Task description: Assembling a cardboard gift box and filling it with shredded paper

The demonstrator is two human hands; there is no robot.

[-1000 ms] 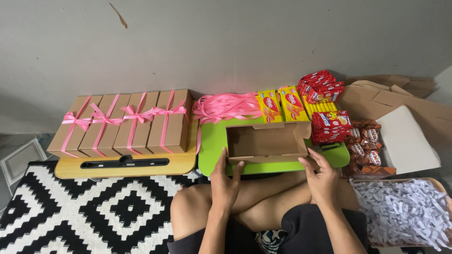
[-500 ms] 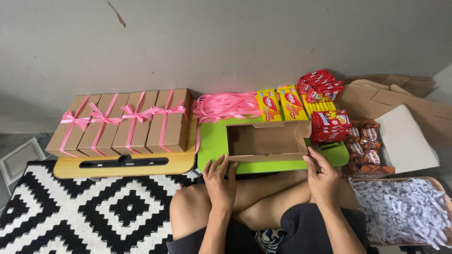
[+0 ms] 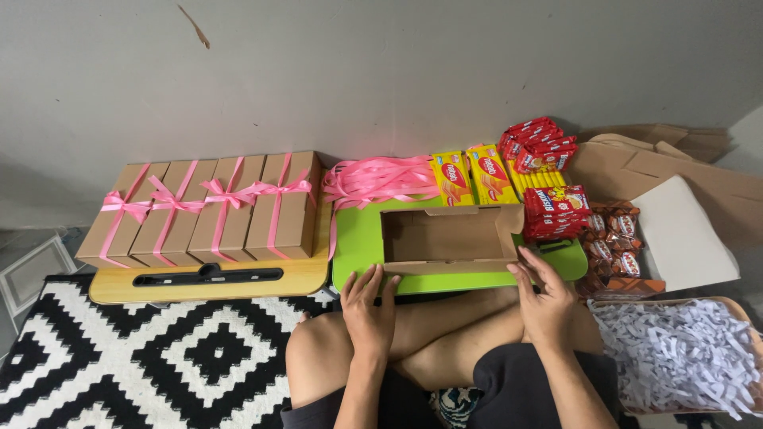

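Note:
An empty open brown cardboard box lies on a green lap tray in front of my crossed legs. My left hand rests at the box's near left corner, fingers spread, touching its front flap. At the near right corner my right hand has its fingers on the flap's edge. Neither hand holds anything.
Several closed brown boxes tied with pink ribbon stand on a wooden tray at left. Loose pink ribbons, yellow biscuit packs, red snack packs, brown wrapped snacks, flat cardboard and shredded white paper lie at right.
Both hands have slid slightly back toward me along the box's front flap. The box itself has not moved.

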